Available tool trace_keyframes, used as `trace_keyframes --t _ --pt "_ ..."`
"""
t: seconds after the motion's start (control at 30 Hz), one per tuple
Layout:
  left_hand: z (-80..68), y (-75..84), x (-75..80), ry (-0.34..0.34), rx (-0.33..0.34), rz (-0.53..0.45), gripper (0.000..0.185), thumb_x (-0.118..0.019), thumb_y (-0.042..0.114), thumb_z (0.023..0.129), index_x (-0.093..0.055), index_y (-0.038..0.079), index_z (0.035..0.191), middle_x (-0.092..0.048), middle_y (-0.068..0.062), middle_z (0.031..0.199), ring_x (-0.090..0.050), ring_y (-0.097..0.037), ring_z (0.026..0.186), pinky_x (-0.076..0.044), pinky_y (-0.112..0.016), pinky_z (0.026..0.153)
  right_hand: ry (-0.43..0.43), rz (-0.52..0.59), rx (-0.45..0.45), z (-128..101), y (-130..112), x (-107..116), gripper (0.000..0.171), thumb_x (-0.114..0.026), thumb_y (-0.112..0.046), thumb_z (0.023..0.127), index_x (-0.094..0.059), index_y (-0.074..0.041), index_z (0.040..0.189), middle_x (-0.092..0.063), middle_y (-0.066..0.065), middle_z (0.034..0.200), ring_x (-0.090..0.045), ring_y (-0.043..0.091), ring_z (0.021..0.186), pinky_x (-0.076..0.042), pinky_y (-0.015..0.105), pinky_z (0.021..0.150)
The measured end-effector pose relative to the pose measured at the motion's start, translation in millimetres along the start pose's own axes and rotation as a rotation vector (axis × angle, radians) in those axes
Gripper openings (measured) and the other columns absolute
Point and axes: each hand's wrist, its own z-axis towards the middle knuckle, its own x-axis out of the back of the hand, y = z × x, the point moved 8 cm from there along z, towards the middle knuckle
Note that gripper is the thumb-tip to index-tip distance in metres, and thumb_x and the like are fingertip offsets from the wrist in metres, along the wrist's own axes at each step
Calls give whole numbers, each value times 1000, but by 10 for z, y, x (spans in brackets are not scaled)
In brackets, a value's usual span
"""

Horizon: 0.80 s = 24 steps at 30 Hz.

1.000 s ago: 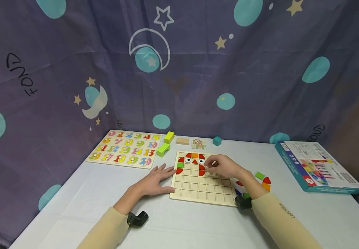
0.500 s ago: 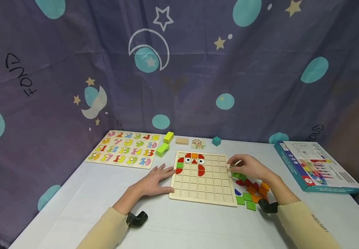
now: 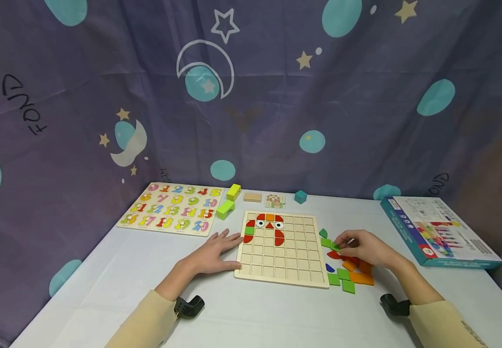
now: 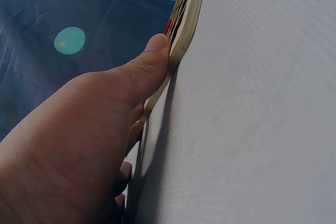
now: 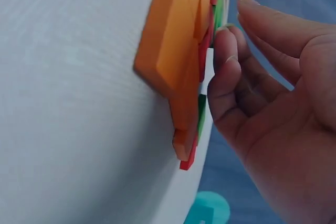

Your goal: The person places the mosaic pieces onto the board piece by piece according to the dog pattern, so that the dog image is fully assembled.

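**Over the loose pieces, the right hand (image 3: 365,247) is nearest**

Its fingers (image 5: 223,85) bend loosely; the wrist view shows the thumb tip standing apart from them, with nothing I can make out between. At their tips, on the side toward the board (image 3: 285,261), lies a green tile (image 3: 334,247), partly covered; whether they touch it I cannot tell. It looks roughly square, so I see no long axis to line up with. As I judge it, a pick-up here turns on that: the tile sits to the left, at the very tips, with red pieces (image 3: 332,254) crowding its near side. Nearer the person lie orange tiles (image 3: 362,278) and a blue piece (image 3: 329,268).

The board lies flat just left of the pieces, its grid mostly bare. The left hand (image 3: 213,253) rests at its far edge from the tiles, fingers spread, thumb on the rim. Out along the worktop (image 3: 251,314), a box (image 3: 439,232) lies well to the right.
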Motion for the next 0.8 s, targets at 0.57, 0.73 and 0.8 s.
trace_keyframes --t 0.57,0.73,0.8 --pt "-4 -11 4 3 0 -1 78 -66 56 93 -44 15 155 -35 -5 161 -14 -37 152 -9 -58 120 -15 -97 61 42 -142 -148 21 -80 -10 87 -72 -8 107 -55 2 85 -49 21 74 -43 25 54" --pt "-10 -15 -2 -4 5 -2 78 -67 56 92 -43 15 155 -35 -6 161 -14 -37 152 -9 -58 120 -12 -127 36 71 -143 -172 16 -80 -9 87 -71 -11 100 -55 2 84 -50 20 76 -47 26 58" --pt "-14 -15 -1 -4 5 -5 78 -67 56 92 -44 15 155 -35 -6 161 -14 -38 151 -9 -58 120 -11 -123 21 84 -136 -181 15 -80 -10 87 -69 -12 97 -56 2 84 -52 20 77 -48 27 60"
